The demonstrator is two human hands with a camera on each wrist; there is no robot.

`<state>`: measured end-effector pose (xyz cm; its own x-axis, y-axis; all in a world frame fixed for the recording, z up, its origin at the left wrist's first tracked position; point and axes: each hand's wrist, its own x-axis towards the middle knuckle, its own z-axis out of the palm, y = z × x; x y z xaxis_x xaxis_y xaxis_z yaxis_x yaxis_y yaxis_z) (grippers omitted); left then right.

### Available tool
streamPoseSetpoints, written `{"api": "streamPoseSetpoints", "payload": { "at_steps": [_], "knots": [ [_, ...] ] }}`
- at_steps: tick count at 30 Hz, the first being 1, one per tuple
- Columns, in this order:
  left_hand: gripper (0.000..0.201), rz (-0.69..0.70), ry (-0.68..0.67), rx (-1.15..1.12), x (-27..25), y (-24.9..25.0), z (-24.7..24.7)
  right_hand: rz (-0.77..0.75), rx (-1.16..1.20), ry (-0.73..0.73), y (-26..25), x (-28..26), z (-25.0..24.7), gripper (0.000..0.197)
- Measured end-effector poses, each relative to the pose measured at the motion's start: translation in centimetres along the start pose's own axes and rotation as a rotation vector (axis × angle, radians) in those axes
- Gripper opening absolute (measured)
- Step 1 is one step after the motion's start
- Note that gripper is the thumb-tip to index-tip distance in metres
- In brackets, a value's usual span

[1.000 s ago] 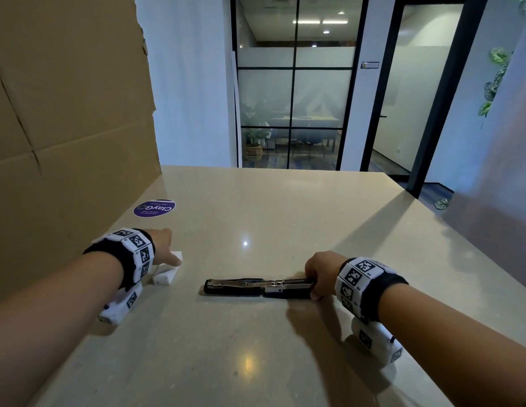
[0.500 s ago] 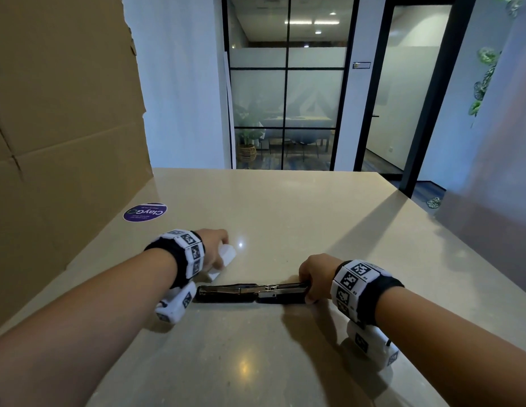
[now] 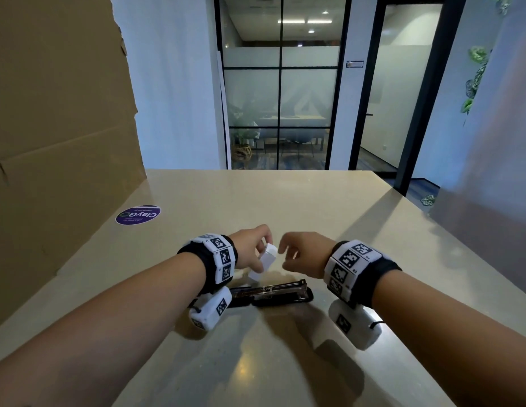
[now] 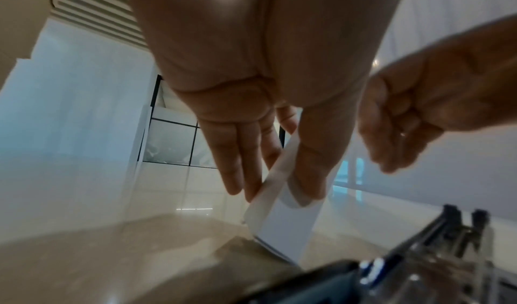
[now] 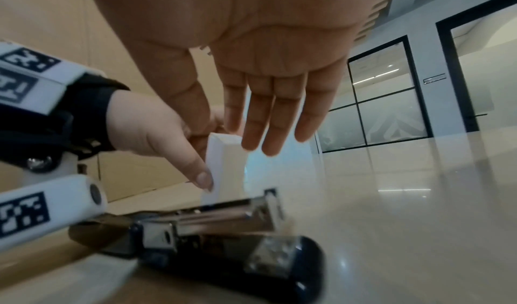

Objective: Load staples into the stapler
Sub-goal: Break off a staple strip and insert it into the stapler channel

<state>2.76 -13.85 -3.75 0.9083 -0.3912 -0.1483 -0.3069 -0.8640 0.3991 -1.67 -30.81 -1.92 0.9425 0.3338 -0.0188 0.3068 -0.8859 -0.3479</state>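
At the far left of the head view a tall cardboard sheet [image 3: 59, 127] stands along the edge of the beige table [image 3: 285, 201], with a round purple sticker [image 3: 138, 214] on the tabletop just beside it. Left of centre, the left hand [image 3: 250, 249] pinches a small white staple box [image 3: 263, 264] between thumb and fingers, holding it tilted above the table. Below the box, toward the lower middle of the frame, the black stapler [image 3: 270, 293] lies flat on the table, swung open with its metal staple channel facing up. Right of the box, the right hand [image 3: 304, 255] hovers just beside it with fingers loosely spread and apart, gripping nothing.
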Motion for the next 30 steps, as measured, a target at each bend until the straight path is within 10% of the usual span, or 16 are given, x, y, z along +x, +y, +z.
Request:
{"api": "streamPoseSetpoints", "payload": {
  "at_steps": [30],
  "knots": [
    [0.033,0.153,-0.058,-0.113,0.6,0.1,1.1,-0.217,-0.287,-0.004,-1.4,1.6,-0.3,0.032]
  ]
}}
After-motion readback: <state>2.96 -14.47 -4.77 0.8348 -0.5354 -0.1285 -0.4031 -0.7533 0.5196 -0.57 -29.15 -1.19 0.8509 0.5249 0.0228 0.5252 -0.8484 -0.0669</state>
